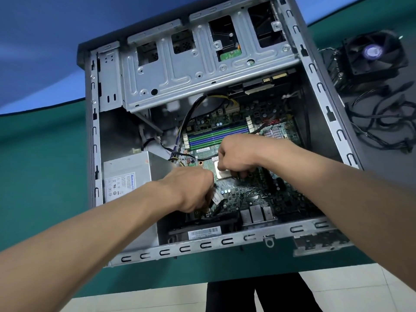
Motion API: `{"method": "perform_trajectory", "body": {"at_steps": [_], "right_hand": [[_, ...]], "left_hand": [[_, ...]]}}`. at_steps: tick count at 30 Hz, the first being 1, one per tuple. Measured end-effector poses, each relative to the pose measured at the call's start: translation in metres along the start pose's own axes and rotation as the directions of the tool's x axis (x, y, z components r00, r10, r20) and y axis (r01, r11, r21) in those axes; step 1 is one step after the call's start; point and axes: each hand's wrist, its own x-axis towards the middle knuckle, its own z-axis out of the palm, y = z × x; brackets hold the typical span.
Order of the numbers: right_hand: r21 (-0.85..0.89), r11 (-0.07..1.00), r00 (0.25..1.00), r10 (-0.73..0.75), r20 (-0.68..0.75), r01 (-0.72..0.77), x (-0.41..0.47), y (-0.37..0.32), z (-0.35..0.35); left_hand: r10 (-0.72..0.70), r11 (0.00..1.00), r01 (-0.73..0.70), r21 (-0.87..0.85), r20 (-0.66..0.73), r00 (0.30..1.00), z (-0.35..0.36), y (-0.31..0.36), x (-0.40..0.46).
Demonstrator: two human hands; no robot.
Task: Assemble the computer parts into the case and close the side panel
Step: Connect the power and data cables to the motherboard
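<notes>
We see the open grey metal computer case (pixel 319 86) lying on its side on a green-topped table (pixel 45 154), filling the middle of the view, its side panel off and the green motherboard (pixel 254 194) exposed inside. At 12 o'clock in the case sits the silver perforated drive cage (pixel 180 70); at 9 o'clock lies the grey boxed power supply (pixel 126 174) with its white label. Our left hand (pixel 191 190), just left of centre, curls its fingers round a white cable connector (pixel 217 198) and pinches it just above the board. Our right hand (pixel 238 154), at the centre, has its fingers bent down onto the square silver processor (pixel 221 173) in its socket; we cannot tell whether they grip it or only press on it. Blue and green memory slots (pixel 216 136) run just beyond that hand. At 2 o'clock, outside the case, a black cooler fan (pixel 373 55) stands on a dark mat (pixel 382 172), with loose black cables (pixel 378 122) coiled at 3 o'clock. Behind the table a blue wall (pixel 45 41) rises at 11 o'clock; at 6 o'clock pale floor tiles (pixel 349 289) show beneath the table edge.
</notes>
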Motion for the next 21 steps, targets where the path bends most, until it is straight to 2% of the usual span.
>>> {"method": "perform_trajectory", "body": {"at_steps": [6,11,16,21], "right_hand": [[-0.008,1.000,1.000,0.002,-0.006,-0.002,0.001,-0.001,0.000],[-0.005,1.000,1.000,0.008,0.000,-0.008,0.002,-0.001,0.001],[-0.014,1.000,1.000,0.005,0.010,-0.005,0.000,-0.003,0.001],[-0.009,1.000,1.000,-0.018,-0.023,0.018,-0.001,-0.005,-0.001]], "left_hand": [[0.013,0.990,-0.017,0.137,0.034,0.999,-0.006,0.007,0.001],[-0.022,0.997,0.011,0.076,0.137,0.990,-0.009,0.006,0.005],[-0.013,0.988,0.003,0.153,0.063,0.998,-0.006,0.008,0.000],[0.007,0.988,-0.015,0.155,0.052,0.999,-0.012,0.010,-0.001]]}}
